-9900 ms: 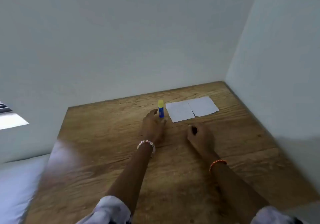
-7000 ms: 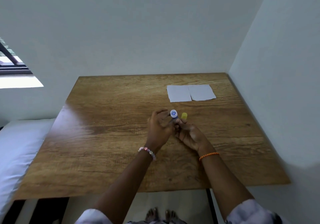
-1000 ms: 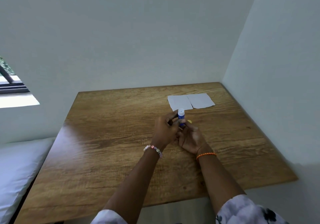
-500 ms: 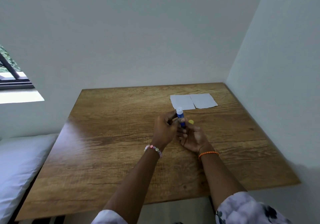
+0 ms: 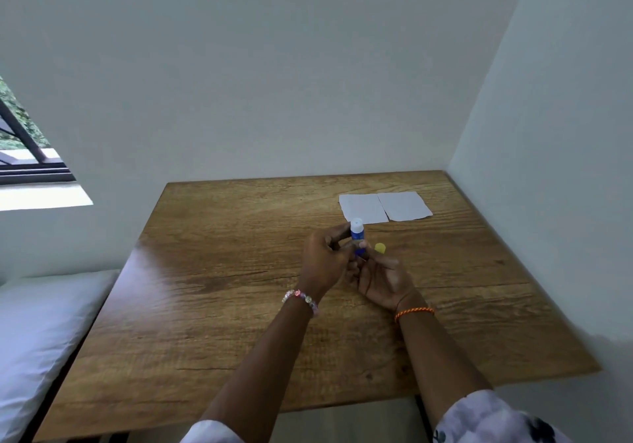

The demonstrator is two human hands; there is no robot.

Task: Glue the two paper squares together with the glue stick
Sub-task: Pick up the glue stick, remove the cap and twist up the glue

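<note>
A blue glue stick (image 5: 357,235) with its white tip exposed stands upright between both hands above the wooden table (image 5: 222,271). My left hand (image 5: 325,261) grips the tube's upper part. My right hand (image 5: 380,278) pinches its base and also holds the yellow cap (image 5: 380,247) among its fingers. Two white paper squares lie flat side by side at the far right of the table: the left square (image 5: 363,208) and the right square (image 5: 404,205), their edges touching. Both squares lie beyond the hands.
White walls close off the table's far and right sides. A white pillow or mattress (image 5: 37,333) lies to the left of the table. A window (image 5: 20,148) opens at the far left.
Both hands stay in place on the glue stick, with only small finger shifts at its base. The papers have not moved.
</note>
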